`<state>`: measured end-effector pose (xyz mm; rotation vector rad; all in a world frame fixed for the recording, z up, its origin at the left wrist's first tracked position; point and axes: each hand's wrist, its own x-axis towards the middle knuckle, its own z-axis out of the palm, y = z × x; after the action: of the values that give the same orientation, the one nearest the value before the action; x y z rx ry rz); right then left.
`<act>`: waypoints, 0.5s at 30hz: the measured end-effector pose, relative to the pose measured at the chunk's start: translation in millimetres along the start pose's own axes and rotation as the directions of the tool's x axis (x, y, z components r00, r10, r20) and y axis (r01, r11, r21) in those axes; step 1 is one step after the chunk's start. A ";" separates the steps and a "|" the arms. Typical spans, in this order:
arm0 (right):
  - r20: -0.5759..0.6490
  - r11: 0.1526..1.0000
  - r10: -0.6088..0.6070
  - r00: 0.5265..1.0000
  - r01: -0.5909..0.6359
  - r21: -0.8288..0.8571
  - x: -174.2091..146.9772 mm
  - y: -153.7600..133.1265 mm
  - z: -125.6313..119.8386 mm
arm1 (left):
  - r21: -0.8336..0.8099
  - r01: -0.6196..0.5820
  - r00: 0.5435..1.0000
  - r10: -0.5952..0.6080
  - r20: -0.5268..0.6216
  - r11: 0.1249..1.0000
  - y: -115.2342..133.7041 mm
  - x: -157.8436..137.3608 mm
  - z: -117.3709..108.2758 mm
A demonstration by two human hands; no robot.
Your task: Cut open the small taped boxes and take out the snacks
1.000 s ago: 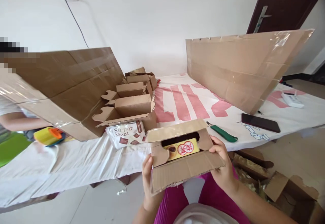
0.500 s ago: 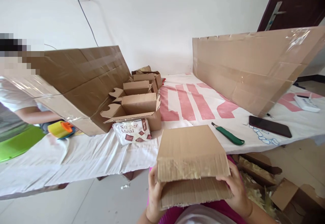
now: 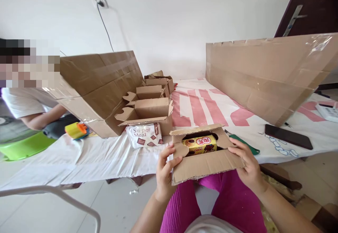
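Observation:
Between my two hands is a small cardboard box [image 3: 208,166] at the table's front edge, its top flaps parted. Through the gap shows a yellow package [image 3: 202,144] with red lettering, lying inside; its lower part is hidden. My left hand [image 3: 167,168] grips the box's left end, thumb over the flap. On the right end my right hand [image 3: 246,162] is closed around the corner in the same way. Partly behind the box lies a green utility knife [image 3: 246,145]. Left of it, a white "Super Meal" pouch [image 3: 145,136] leans against an open cardboard box [image 3: 150,110].
Several open boxes stand in a row behind the pouch. Large cardboard panels rise at left [image 3: 105,74] and right [image 3: 264,74]. A black phone [image 3: 289,137] lies at right. Beyond the left panel, a person sits near a yellow tape roll [image 3: 75,131]. Torn cardboard [image 3: 307,205] litters the floor.
The box in my hands has turned: its closed face was up, and now the flapped opening with the yellow package faces me. My hands moved up with it. The view shifted slightly left.

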<state>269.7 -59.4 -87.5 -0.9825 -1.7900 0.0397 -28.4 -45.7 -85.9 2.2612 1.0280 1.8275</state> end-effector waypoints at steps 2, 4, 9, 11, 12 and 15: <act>-0.031 0.995 0.079 0.996 -0.077 0.059 6.4 -0.9 -12.7 | -0.032 0.021 1.000 -0.021 0.004 0.999 0.4 -1.3 -0.5; -0.094 0.980 0.168 0.981 -0.156 0.120 20.8 -7.9 -24.3 | -0.065 0.043 0.999 -0.043 -0.001 0.997 1.7 -1.8 0.4; 0.147 0.995 -0.081 0.986 0.072 0.066 63.6 -43.8 -28.3 | -0.097 0.048 0.997 -0.054 -0.061 0.994 5.4 -5.8 6.9; 0.335 0.974 -0.211 0.918 0.225 -0.001 71.6 -55.8 -20.5 | -0.084 0.043 0.997 -0.049 -0.065 0.996 5.8 -8.5 7.1; 0.400 0.961 -0.236 0.885 0.275 -0.041 73.0 -59.6 -16.6 | -0.068 0.037 0.997 -0.041 -0.061 0.997 5.5 -9.8 6.2; 0.437 0.924 -0.223 0.871 0.331 -0.189 70.9 -61.6 -10.2 | 0.013 0.005 0.999 -0.005 -0.041 1.000 2.8 -13.4 1.7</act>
<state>232.7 -59.6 -0.5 -0.9305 -2.3605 -0.1897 -26.7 -54.2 -96.6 2.2352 1.0536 1.8778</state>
